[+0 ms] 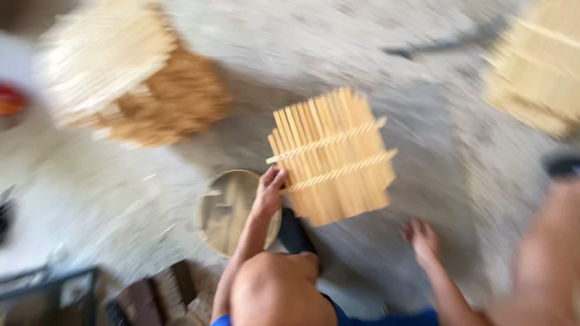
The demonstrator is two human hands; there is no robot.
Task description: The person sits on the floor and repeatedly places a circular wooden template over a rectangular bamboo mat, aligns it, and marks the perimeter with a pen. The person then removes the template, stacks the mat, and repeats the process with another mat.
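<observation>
The picture is blurred by motion. My left hand grips the lower left edge of a small mat of pale bamboo slats, bound by two twisted cords and tilted above the concrete floor. My right hand is low over the floor to the right of the mat, fingers apart, holding nothing. My bare left knee fills the bottom centre, and my right knee is at the right edge.
A round wooden disc lies on the floor under my left wrist, beside a dark sandal. Stacks of similar slat mats sit at the top left and top right. A brown fibrous heap lies by the left stack.
</observation>
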